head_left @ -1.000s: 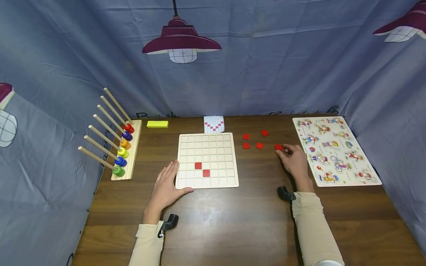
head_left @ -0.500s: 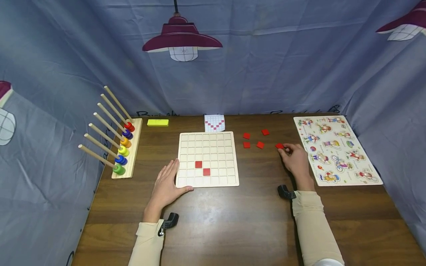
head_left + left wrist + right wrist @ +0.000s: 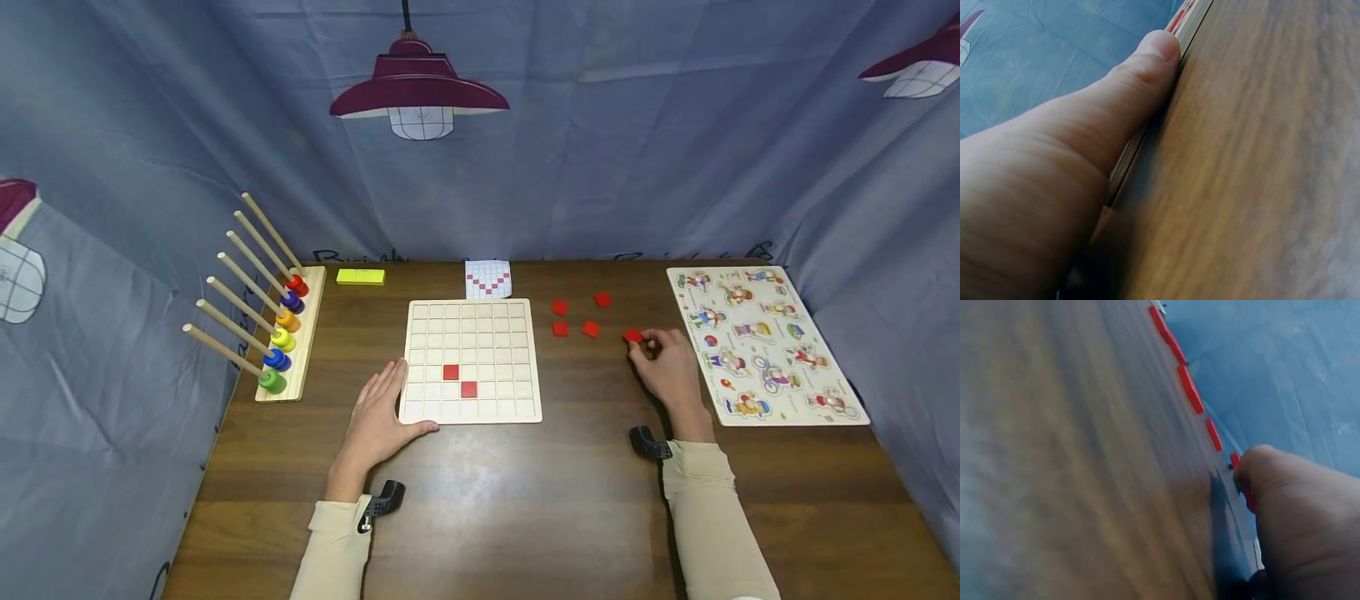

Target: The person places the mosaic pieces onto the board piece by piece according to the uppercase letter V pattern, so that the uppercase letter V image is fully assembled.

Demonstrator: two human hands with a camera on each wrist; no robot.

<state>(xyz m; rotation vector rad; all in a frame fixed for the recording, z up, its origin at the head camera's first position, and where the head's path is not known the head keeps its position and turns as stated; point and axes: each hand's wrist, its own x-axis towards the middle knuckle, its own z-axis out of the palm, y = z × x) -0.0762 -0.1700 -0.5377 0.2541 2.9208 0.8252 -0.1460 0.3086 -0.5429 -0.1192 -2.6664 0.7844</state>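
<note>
In the head view, my left hand (image 3: 375, 421) rests at the near left corner of a pale wooden grid board (image 3: 495, 333). Its fingers lie straight along the left side and the thumb (image 3: 1159, 47) presses the near edge. Two red squares sit in the board's cells: one red square tile (image 3: 451, 372), and another tile (image 3: 468, 389) diagonally below it. To the right, my right hand (image 3: 669, 371) pinches a red square tile (image 3: 632, 335) between thumb and finger, low at the tabletop. In the right wrist view the thumb partly hides this tile (image 3: 1249, 500).
Several loose red tiles (image 3: 591, 329) lie between board and right hand. A pattern card (image 3: 488, 279) touches the board's far edge. A peg stacker (image 3: 311, 333) with colored rings stands left, near a yellow block (image 3: 361, 277). A picture puzzle board (image 3: 768, 342) lies at right.
The head view has shifted slightly. Both hands keep their places, the left at the board's corner and the right at the same red tile.
</note>
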